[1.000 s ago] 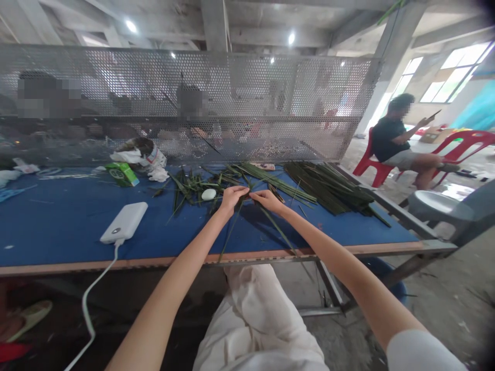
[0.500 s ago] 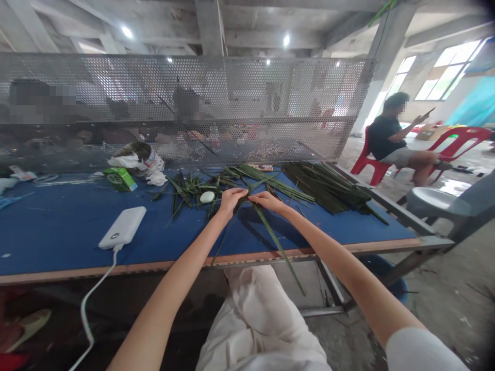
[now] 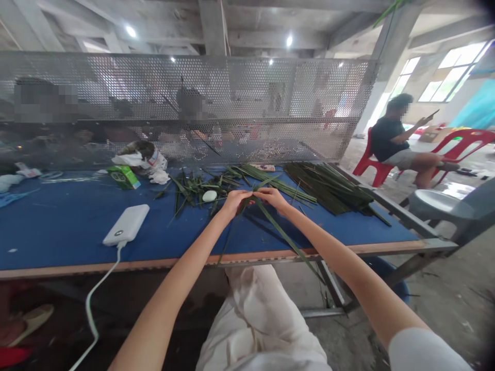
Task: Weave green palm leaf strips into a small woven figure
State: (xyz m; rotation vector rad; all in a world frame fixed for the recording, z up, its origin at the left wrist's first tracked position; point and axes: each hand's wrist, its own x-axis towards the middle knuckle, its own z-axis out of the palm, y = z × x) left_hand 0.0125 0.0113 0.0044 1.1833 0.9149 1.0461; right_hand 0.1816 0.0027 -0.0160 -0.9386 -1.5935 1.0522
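A long blue desk (image 3: 58, 232) with a pale wooden edge stretches under the person's outstretched bare arms, backed just beyond the hands by a perforated metal screen (image 3: 270, 103) through which other workers show only dimly. To the right of the hands, a thick bundle of dark green leaves (image 3: 328, 190) lies fanned on the desk, its tips pointing towards the corner. Behind and to the left of the hands lies a looser scatter of cut leaves (image 3: 185, 188).

The left hand (image 3: 235, 201) and the right hand (image 3: 274, 197) meet almost knuckle to knuckle just above the desk. Both are closed, with fingertips pinched on the upper ends of the leaf strips (image 3: 286, 237). These are long, narrow, flat and green, tapering to points. One runs from the right hand down and to the right, past the desk's near edge. A thinner one drops from the left hand towards the same edge.

Well to the left of the hands, a white power bank (image 3: 126, 224) rests on the desk, its cable (image 3: 91, 304) trailing off the near edge. A green carton (image 3: 124, 176) lies farther back on that side. A small white oval object (image 3: 209, 196) sits among the scattered leaves, just left of the left hand. Far to the right, away from the desk, a person sits on a red chair (image 3: 371, 165).
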